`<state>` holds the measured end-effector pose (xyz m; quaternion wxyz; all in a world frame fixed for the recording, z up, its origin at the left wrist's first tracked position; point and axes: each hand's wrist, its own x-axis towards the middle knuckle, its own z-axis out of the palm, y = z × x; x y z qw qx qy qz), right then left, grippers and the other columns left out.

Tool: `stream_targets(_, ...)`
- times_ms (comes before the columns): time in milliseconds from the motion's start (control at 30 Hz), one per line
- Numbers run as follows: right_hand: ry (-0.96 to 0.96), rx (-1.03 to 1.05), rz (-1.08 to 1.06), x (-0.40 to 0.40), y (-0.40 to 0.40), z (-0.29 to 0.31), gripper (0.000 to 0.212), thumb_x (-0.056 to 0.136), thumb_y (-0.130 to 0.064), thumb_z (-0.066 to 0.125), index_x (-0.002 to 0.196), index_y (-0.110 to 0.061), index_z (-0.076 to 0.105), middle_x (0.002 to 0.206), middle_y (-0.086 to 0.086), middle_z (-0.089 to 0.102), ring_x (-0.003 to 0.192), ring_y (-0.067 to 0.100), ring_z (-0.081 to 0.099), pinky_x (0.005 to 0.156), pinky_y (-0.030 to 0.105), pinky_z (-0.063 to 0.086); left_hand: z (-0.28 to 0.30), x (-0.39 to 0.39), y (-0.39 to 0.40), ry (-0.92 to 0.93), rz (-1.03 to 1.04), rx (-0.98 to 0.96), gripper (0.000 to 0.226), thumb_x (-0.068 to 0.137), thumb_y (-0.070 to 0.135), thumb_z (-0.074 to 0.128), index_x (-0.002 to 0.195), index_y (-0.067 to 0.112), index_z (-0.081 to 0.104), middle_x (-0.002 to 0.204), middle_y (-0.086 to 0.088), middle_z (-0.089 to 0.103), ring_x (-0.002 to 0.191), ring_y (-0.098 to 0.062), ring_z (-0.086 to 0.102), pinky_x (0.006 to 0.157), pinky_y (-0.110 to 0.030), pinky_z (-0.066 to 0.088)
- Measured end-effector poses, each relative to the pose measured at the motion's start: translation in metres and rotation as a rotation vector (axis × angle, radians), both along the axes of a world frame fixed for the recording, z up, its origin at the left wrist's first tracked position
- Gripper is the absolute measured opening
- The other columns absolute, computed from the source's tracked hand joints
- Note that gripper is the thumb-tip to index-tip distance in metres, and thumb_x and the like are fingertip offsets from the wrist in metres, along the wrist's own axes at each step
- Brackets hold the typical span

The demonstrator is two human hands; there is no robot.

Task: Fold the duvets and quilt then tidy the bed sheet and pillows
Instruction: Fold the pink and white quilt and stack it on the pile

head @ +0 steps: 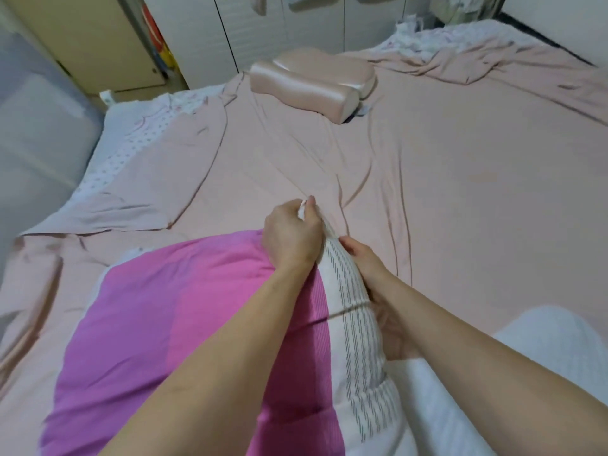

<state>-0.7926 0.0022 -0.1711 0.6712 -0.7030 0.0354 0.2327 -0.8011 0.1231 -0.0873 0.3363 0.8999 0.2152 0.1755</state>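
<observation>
A bright pink duvet (pixel 158 324) with a white, dash-patterned edge (pixel 353 311) lies folded on the near part of the bed. My left hand (pixel 291 235) grips the top corner of that white edge, its fingers curled round the cloth. Just to the right, my right hand (pixel 368 268) holds the same edge from its far side, lower down. The pale pink bed sheet (pixel 460 192) is wrinkled across the mattress. A satin pink contoured pillow (pixel 312 82) rests near the head of the bed.
A pink blanket with a dotted white lining (pixel 141 153) lies at the left. A rumpled pink and white cover (pixel 477 54) is bunched at the far right corner. White cloth (pixel 556 343) sits near my right arm. Wardrobe doors (pixel 279 24) stand behind the bed.
</observation>
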Motion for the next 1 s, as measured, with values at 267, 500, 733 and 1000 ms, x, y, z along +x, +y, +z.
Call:
stream_targets(267, 0.150, 0.066, -0.068, -0.081, 0.015, -0.017, 0.046, 0.101, -0.046, 0.033, 0.137, -0.022, 0.049, 0.132, -0.002, 0.056, 0.121, 0.010, 0.051, 0.111, 0.036, 0.035, 0.011, 0.019, 0.047, 0.211, 0.149, 0.027, 0.028, 0.095, 0.031, 0.047, 0.103, 0.017, 0.069, 0.110, -0.010, 0.066, 0.107, -0.031, 0.057, 0.081, -0.032, 0.039)
stream_targets(500, 0.283, -0.151, 0.035, -0.190, -0.045, 0.002, 0.044, 0.103, -0.043, 0.025, 0.139, -0.023, 0.041, 0.128, -0.007, 0.050, 0.116, 0.010, 0.047, 0.099, 0.023, 0.035, -0.010, -0.127, -0.048, 0.490, -0.755, 0.666, 0.046, 0.096, 0.034, 0.040, 0.140, 0.021, 0.045, 0.155, -0.010, 0.024, 0.146, -0.030, 0.008, 0.117, -0.054, -0.001)
stream_targets(733, 0.378, -0.124, -0.016, -0.353, -0.101, 0.006, 0.053, 0.100, -0.042, 0.038, 0.147, -0.019, 0.031, 0.143, -0.012, 0.036, 0.129, 0.005, 0.036, 0.109, 0.018, 0.023, -0.030, -0.284, -0.057, 0.403, -0.897, 0.768, 0.055, 0.093, 0.036, 0.032, 0.141, 0.013, 0.046, 0.150, -0.012, 0.038, 0.142, -0.035, 0.028, 0.114, -0.055, 0.016)
stream_targets(1000, 0.140, -0.502, 0.248, -0.494, -0.124, 0.007, 0.117, 0.058, -0.002, 0.087, 0.148, -0.012, 0.014, 0.143, -0.007, 0.028, 0.136, 0.008, 0.026, 0.105, 0.005, 0.020, -0.015, -0.437, -0.036, 0.573, -1.016, 0.704, 0.093, 0.085, 0.064, 0.047, 0.154, 0.021, 0.001, 0.161, -0.006, -0.003, 0.148, -0.031, -0.008, 0.115, -0.060, -0.001)
